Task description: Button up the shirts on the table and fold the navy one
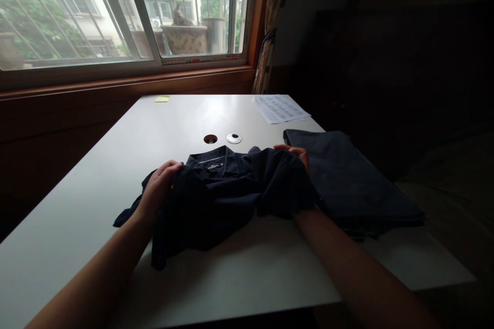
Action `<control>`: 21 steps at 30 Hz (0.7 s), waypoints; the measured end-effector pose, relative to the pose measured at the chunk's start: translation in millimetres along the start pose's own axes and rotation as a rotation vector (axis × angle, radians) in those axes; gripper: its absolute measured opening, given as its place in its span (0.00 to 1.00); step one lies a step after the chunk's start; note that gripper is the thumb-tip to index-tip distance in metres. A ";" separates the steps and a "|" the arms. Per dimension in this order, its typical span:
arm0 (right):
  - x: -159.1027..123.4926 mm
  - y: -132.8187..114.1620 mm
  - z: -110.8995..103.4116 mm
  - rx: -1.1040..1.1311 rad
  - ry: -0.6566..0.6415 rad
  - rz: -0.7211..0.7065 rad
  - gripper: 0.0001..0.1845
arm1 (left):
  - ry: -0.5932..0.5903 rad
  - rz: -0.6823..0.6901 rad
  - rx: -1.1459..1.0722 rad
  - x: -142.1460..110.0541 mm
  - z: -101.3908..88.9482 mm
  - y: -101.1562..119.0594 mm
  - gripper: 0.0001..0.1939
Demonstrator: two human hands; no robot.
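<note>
A dark navy collared shirt (216,200) lies bunched over the white table in front of me, its collar and neck label facing up at the far side. At its left shoulder, my left hand (160,182) is closed on the cloth, thumb toward the collar. My right hand (297,153) grips the opposite shoulder; part of it and the wrist are covered by the fabric, and only some fingers show at the far edge. Just beyond that hand, a folded dark grey-blue cloth pile (347,180) rests on the table's right side.
The white table (77,200) has a round cable hole (210,139) and a loose metallic round cover (233,138) near its middle. Printed papers (281,108) lie at the back right, a yellow note (162,98) at the back left. A barred window and a tied curtain (266,46) stand behind.
</note>
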State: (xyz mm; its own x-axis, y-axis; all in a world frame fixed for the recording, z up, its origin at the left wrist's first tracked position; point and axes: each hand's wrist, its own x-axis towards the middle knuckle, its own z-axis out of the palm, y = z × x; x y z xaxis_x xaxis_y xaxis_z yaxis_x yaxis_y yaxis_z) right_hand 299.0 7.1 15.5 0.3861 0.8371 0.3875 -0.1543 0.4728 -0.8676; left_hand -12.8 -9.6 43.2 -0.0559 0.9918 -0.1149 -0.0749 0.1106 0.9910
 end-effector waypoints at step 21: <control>-0.9 8.5 -3.2 -0.246 -0.183 0.100 0.10 | -0.572 -0.031 0.355 -5.1 15.2 -18.2 0.17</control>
State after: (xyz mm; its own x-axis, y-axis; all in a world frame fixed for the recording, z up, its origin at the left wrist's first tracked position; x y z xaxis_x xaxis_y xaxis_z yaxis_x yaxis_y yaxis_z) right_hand 300.2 9.5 6.7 0.2067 0.9223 0.3266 0.0502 0.3234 -0.9449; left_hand 4.0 -15.7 26.8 0.4841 0.8549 -0.1868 0.2695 0.0575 0.9613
